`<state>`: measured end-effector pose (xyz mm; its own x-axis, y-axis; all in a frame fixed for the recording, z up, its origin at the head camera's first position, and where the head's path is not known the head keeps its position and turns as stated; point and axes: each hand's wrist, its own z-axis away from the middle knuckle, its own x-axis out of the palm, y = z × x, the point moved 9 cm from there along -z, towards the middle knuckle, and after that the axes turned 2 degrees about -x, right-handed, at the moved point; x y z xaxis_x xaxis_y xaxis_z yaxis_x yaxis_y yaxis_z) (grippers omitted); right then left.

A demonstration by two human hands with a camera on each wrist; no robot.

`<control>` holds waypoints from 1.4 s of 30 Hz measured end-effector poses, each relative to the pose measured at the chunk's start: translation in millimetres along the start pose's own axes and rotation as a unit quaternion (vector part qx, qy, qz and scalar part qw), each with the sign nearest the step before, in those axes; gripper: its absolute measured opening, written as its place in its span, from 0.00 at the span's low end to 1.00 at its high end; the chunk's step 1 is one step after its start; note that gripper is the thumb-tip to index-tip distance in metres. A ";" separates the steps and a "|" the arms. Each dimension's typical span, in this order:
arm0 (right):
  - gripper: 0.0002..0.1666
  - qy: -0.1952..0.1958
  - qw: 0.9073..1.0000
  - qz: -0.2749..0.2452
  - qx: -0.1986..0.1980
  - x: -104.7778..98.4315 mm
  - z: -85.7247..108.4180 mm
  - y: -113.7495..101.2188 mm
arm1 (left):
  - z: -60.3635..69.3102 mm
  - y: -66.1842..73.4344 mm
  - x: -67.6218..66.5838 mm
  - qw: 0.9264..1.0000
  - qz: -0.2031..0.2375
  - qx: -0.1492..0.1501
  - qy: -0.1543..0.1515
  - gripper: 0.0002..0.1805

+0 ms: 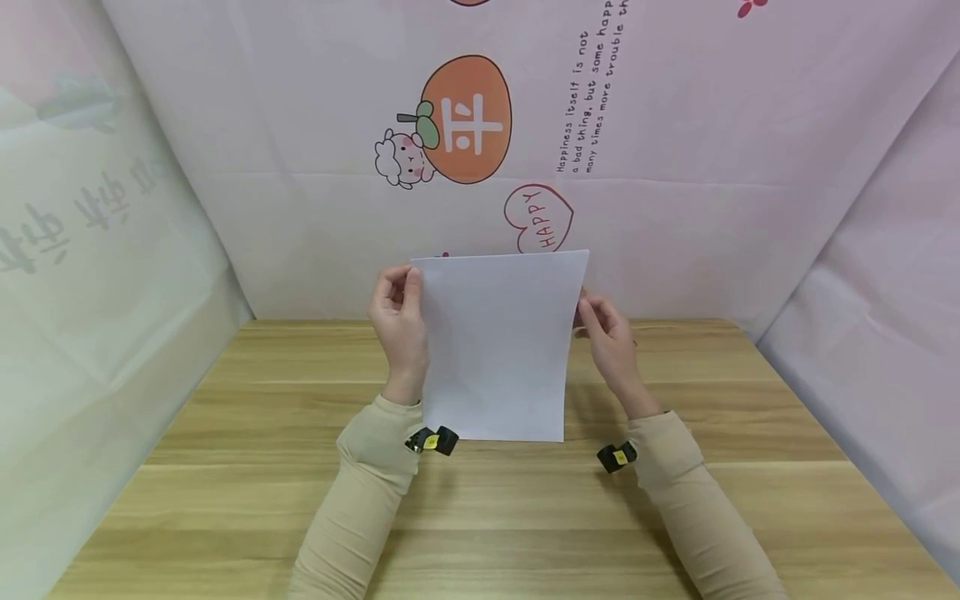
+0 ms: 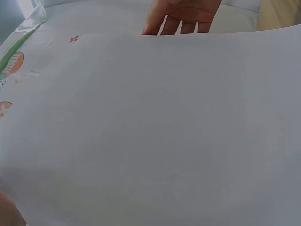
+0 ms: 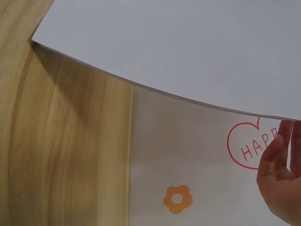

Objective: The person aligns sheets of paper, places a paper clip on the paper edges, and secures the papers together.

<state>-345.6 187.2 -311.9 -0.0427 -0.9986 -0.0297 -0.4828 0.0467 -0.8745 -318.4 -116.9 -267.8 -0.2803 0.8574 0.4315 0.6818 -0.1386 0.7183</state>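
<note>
White paper, left hand pinching, right hand at edge

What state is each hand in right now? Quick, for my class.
Left hand: closed, holding the white paper near its upper left corner.
Right hand: looks open, touching the paper's right edge.
</note>
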 end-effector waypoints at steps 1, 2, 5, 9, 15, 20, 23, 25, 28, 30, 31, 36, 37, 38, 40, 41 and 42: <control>0.07 -0.001 1.000 -0.001 0.002 0.3 0.4 0.8 | 0.0 0.3 -0.2 1.000 0.001 0.001 0.000 0.11; 0.07 -0.003 1.000 0.000 0.003 0.5 0.6 1.4 | 0.1 0.5 -0.3 1.000 0.002 0.001 0.000 0.11; 0.07 -0.007 1.000 0.004 0.005 1.6 1.6 2.3 | 0.7 1.4 -0.6 1.000 0.005 0.003 -0.001 0.11; 0.08 -0.013 1.000 0.014 0.004 3.5 3.2 1.9 | 1.3 1.8 -0.6 1.000 0.009 0.003 -0.004 0.12; 0.10 -0.022 0.999 0.030 0.001 5.3 4.6 2.2 | 1.6 2.8 -0.3 1.000 0.007 0.004 -0.007 0.12; 0.13 -0.028 0.998 0.057 -0.003 5.2 5.1 3.7 | 1.9 2.5 -0.6 1.000 0.006 0.002 -0.006 0.11; 0.14 -0.034 0.996 0.080 -0.004 3.4 3.9 10.8 | 2.6 2.2 -1.1 1.000 0.007 -0.002 -0.004 0.10; 0.14 -0.038 0.995 0.093 -0.005 1.2 2.5 19.4 | 3.2 2.1 -1.4 1.000 0.006 -0.003 -0.002 0.10; 0.14 -0.047 0.992 0.115 -0.010 -2.2 -0.1 34.3 | 3.9 2.1 -1.7 1.000 0.006 -0.003 -0.001 0.10; 0.15 -0.050 0.990 0.132 -0.012 -4.3 -1.5 42.6 | 4.4 1.8 -1.8 1.000 0.006 -0.002 -0.001 0.11; 0.16 -0.052 0.988 0.146 -0.014 -5.1 -1.9 46.0 | 4.4 1.8 -1.9 1.000 0.006 -0.001 -0.001 0.11; 0.20 -0.064 0.971 0.231 -0.008 -9.5 -2.2 56.4 | 4.7 1.8 -1.8 1.000 0.008 0.004 -0.002 0.10; 0.20 -0.067 0.967 0.245 -0.008 -10.2 -2.1 57.7 | 4.7 1.6 -1.8 1.000 0.009 0.004 -0.002 0.10; 0.20 -0.071 0.964 0.257 -0.009 -10.7 -1.9 59.0 | 4.7 1.4 -1.7 1.000 0.010 0.004 -0.003 0.10; 0.20 -0.078 0.960 0.270 -0.013 -11.5 -1.9 62.1 | 4.7 1.2 -1.6 1.000 0.012 0.003 -0.003 0.10; 0.20 -0.082 0.958 0.275 -0.014 -11.7 -1.9 64.1 | 4.9 1.3 -1.6 1.000 0.012 0.002 -0.003 0.10; 0.20 -0.086 0.956 0.279 -0.014 -12.1 -2.0 66.4 | 5.0 1.5 -1.7 1.000 0.011 0.001 -0.003 0.10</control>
<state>-378.9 202.4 -368.6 -0.1571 -0.8071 -0.5691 -0.4510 0.5713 -0.6857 -313.5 -116.1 -270.2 -0.2618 0.8567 0.4444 0.6898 -0.1560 0.7070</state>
